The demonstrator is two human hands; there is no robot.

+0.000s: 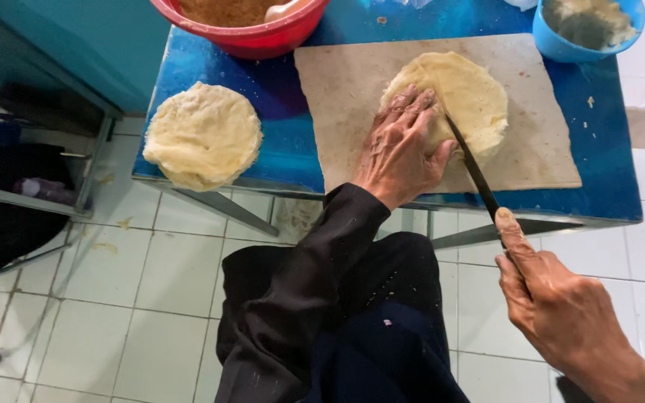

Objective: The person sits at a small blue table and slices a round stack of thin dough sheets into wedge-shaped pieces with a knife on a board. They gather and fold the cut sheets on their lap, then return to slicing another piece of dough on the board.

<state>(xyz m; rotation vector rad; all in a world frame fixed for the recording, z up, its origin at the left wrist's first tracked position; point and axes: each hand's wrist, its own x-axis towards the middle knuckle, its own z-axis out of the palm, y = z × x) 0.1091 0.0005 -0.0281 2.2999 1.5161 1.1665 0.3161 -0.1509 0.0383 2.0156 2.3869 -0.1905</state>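
My left hand (pixel 401 145) lies flat, fingers together, on the near left part of a round pale-yellow dough stack (pixel 464 97) that rests on a light cutting board (pixel 337 89). My right hand (pixel 561 306) grips a long dark knife (pixel 473 166), index finger stretched along its spine. The blade's tip meets the dough just right of my left thumb. A second round dough stack (pixel 203 134) sits at the near left corner of the blue table (pixel 285 97), away from both hands.
A red bowl (pixel 251 33) of brown filling stands at the table's far edge, and a blue bowl (pixel 576 37) at the far right corner. White tiled floor (pixel 136 298) lies below, with a metal frame (pixel 87 172) at left. My dark-clothed lap is beneath the table's edge.
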